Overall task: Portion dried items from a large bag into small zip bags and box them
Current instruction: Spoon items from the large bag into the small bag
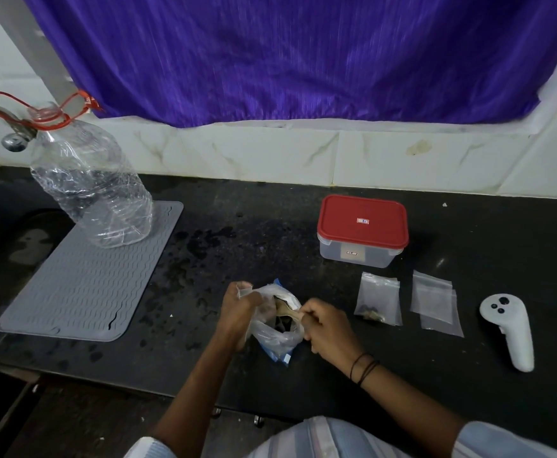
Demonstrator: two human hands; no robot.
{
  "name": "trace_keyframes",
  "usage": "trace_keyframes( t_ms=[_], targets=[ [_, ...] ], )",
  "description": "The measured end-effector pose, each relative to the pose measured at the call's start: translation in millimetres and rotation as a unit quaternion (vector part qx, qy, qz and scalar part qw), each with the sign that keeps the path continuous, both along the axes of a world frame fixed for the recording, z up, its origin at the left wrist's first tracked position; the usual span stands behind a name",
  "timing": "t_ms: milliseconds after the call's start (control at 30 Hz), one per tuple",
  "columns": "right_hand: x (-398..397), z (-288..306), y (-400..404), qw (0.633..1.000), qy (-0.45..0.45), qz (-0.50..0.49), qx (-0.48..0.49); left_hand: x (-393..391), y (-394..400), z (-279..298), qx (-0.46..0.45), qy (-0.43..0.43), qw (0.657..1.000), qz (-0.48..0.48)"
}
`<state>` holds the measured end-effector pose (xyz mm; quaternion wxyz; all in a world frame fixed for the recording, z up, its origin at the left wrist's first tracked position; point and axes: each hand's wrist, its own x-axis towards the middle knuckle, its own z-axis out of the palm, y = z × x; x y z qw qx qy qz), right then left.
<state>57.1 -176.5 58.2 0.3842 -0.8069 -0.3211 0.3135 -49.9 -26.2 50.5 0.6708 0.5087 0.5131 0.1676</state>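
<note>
Hands meet at the large bag, which sits on the black bench just in front of you, at about 6 o'clock from the bench's middle. Your left hand has its grip clamped on the bag's rim at the 9 o'clock side, fingers curled round the plastic and pulling the mouth wide. Your right hand has its grip clamped on the handle of a spoon, whose bowl dips into the bag's mouth from the 3 o'clock side. Dark dried items show inside the bag, too blurred to tell apart.

At 3 o'clock from the bag lies a small zip bag flat on the bench, with a little heap of dried items in its bottom corner. Just beside it, further toward 3 o'clock, lie empty zip bags, overlapping one another. At 12 o'clock from those bags stands the box, a clear tub with its red lid on.

A white controller lies at the far 3 o'clock end of the bench. Toward 9 o'clock a grey ribbed mat lies on the bench, and a crumpled clear bottle leans on its far corner. A purple curtain hangs over the tiled wall at 12 o'clock.
</note>
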Motion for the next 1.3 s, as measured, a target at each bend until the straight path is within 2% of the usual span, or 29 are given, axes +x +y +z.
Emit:
trace_keyframes(
  t_ms=[67,267,433,567,733,967,1100,1300],
  targets=[
    [-0.1,0.2,-3.6,0.999,0.035,-0.025,0.025,0.4,-0.2,0.7,0.004,0.001,1.0,0.007],
    [-2.0,-7.0,-11.7,0.985,0.11,-0.092,0.093,3.5,-1.6,3.8,0.122,0.066,0.99,-0.006],
    [-1.3,-9.9,-15.3,0.969,0.172,-0.125,0.124,2.4,-3.3,5.9,0.167,0.088,0.982,-0.02],
    [-3.1,-10.8,-17.9,0.966,0.18,-0.122,0.14,1.3,-3.2,8.6,0.234,0.135,0.962,-0.036],
    [-0.8,-9.0,-25.4,0.966,0.183,-0.11,0.149,-0.2,-2.0,8.7,0.253,0.152,0.955,-0.039],
    [4.1,4.4,-35.0,0.964,0.186,-0.118,0.152,-7.8,-1.6,9.3,0.301,0.112,0.946,-0.054],
    [6.3,29.3,-37.9,0.958,0.185,-0.122,0.18,-12.3,-3.3,13.3,0.402,0.078,0.911,-0.04],
    [7.1,71.1,-33.0,0.948,0.185,-0.108,0.238,-10.3,-11.6,24.4,0.526,0.085,0.841,-0.088]
  ],
)
